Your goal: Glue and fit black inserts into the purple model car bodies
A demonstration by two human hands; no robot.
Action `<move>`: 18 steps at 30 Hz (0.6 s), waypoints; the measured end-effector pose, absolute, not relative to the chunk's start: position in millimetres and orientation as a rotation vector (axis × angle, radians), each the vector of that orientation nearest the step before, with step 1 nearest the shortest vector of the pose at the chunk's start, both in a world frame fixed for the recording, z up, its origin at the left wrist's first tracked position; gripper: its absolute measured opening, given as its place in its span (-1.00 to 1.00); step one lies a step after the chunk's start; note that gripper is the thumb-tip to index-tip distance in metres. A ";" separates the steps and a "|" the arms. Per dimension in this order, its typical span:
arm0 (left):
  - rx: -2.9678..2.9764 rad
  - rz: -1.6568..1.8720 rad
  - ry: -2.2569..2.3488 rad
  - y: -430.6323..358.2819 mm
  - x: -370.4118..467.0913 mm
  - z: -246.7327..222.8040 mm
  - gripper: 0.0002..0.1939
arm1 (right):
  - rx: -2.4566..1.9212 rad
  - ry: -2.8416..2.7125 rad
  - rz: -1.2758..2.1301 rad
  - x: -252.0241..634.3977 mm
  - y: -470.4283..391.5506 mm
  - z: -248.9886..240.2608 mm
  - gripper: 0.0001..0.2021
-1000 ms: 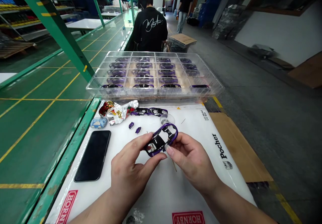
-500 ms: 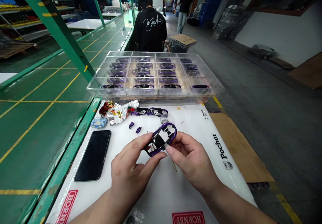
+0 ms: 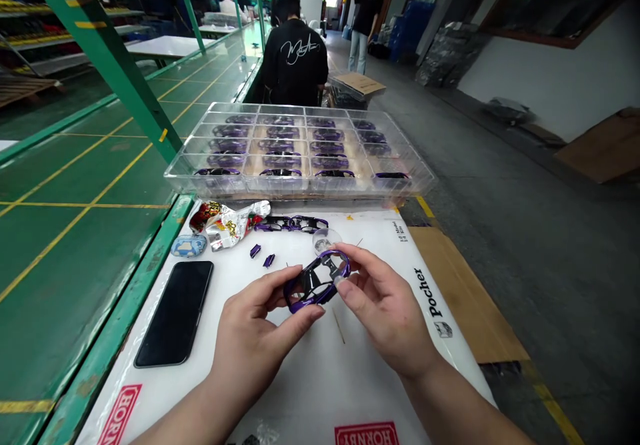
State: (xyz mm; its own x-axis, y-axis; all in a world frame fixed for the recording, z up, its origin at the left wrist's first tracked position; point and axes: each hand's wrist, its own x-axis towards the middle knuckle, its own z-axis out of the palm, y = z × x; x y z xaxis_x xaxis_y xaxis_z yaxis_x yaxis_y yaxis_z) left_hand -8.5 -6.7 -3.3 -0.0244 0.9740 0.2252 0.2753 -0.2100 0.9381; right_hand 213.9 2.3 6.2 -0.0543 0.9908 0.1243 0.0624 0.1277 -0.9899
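Note:
Between my two hands is a purple-and-black toy car body shell (image 3: 309,296), held tilted above the white table. My left hand (image 3: 260,315) grips its left end, thumb below and fingers above. Thumb and fingers of my right hand (image 3: 383,298) pinch its right end. Beyond it lie two small purple parts (image 3: 269,260) and a pair of similar purple shells (image 3: 291,224). A small round clear dish (image 3: 326,240) sits just behind the held shell. A thin stick (image 3: 340,326) lies on the table below my right hand.
A clear compartment tray (image 3: 300,182) with rows of purple shells stands at the table's far end. At left lie a phone (image 3: 175,313), a blue-and-white object (image 3: 189,246) and a crumpled foil wrapper (image 3: 230,225). A green conveyor (image 3: 115,232) runs alongside. A co-worker (image 3: 295,58) sits ahead.
The held shell has turned, so its openings face differently. My right fingers have shifted up onto its right end. The whole view has moved slightly.

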 end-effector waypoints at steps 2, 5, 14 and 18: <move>1.567 1.271 1.354 -6.8 -8.5 -3.4 -0.50 | -1.149 -1.342 1.142 214.7 0.8 4.7 -0.55; 1.592 1.270 1.339 -7.5 -8.9 -3.4 -0.50 | -1.128 -1.343 1.139 214.4 -0.9 2.7 -0.53; 1.598 1.254 1.335 -7.2 -9.7 -2.0 -0.53 | -1.186 -1.385 1.111 218.5 3.7 -1.7 -0.50; 1.571 1.242 1.311 -7.5 -8.6 -1.6 -0.57 | -1.136 -1.399 1.132 220.7 6.3 -3.6 -0.54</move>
